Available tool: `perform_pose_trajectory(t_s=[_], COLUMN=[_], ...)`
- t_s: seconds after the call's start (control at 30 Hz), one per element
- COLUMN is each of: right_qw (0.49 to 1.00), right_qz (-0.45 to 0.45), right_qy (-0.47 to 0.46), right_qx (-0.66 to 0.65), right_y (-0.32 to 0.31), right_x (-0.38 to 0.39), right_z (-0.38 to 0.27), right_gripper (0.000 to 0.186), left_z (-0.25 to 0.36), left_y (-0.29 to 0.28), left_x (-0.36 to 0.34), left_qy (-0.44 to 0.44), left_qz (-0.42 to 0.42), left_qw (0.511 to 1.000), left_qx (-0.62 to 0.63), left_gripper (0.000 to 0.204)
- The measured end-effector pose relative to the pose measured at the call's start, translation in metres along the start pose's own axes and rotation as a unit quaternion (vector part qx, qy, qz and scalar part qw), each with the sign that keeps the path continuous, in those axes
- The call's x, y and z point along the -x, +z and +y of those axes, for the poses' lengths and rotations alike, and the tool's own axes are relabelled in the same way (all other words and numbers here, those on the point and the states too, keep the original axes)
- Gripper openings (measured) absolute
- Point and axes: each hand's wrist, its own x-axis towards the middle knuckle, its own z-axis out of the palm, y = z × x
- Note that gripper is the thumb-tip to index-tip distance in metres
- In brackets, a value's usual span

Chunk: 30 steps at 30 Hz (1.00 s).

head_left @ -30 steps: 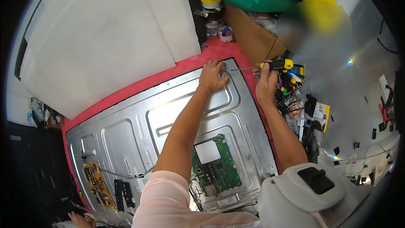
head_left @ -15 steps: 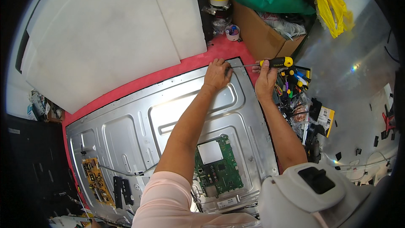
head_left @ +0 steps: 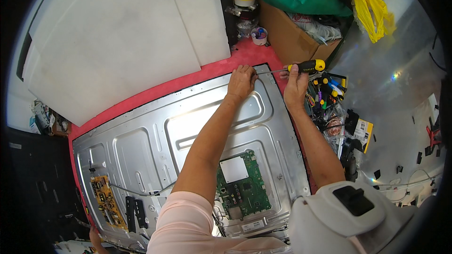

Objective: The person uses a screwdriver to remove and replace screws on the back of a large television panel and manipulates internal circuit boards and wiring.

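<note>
A screwdriver [head_left: 310, 66] with a black and yellow handle lies in my right hand [head_left: 295, 87], whose fingers are closed round the handle's front end. Its thin shaft runs leftward, nearly level, to my left hand [head_left: 242, 82]. That hand rests at the far edge of a large silver metal panel [head_left: 188, 95], the back of a flat TV, near its far right corner. My left fingers are bent together by the shaft's tip; what they pinch is hidden. Nearer to me, a green circuit board [head_left: 252, 186] is mounted on the panel.
A yellowish circuit board [head_left: 107, 202] sits at the panel's left. Red cloth [head_left: 247, 54] lies beneath it. Tools [head_left: 325, 89] crowd the right side; a cardboard box [head_left: 292, 33] and large white panel [head_left: 117, 33] stand beyond. Another person's hand [head_left: 95, 237] touches the near left edge.
The screwdriver handle has tilted up slightly and shifted a little left with my right hand. My left hand stays about the same. The other person's hand has come further into view at lower left.
</note>
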Motion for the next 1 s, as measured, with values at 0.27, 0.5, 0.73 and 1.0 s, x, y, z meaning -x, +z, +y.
perform_pose_trajectory(t_s=[0.27,0.5,0.73,1.0], right_qw=[0.999,0.999,1.000,0.996], right_qz=[-0.020,-0.028,-0.021,-0.058], right_qy=[0.012,0.017,0.003,0.010], right_qx=[0.025,0.019,0.023,0.065], right_y=[0.000,0.002,0.004,0.009], right_x=[-0.007,-0.009,-0.012,-0.025], right_z=[0.001,0.000,0.001,-0.009], right_gripper=[0.029,0.030,0.032,0.032], left_z=[0.000,-0.001,0.001,0.002], left_y=[0.000,0.000,0.000,-0.003], left_x=[-0.001,0.000,-0.001,0.000], left_qy=[-0.002,-0.003,0.003,-0.017], left_qz=[0.004,0.008,0.016,-0.004], left_qw=[1.000,1.000,1.000,1.000], left_qx=[0.009,0.003,0.001,0.015], left_gripper=[0.010,0.009,0.010,0.022])
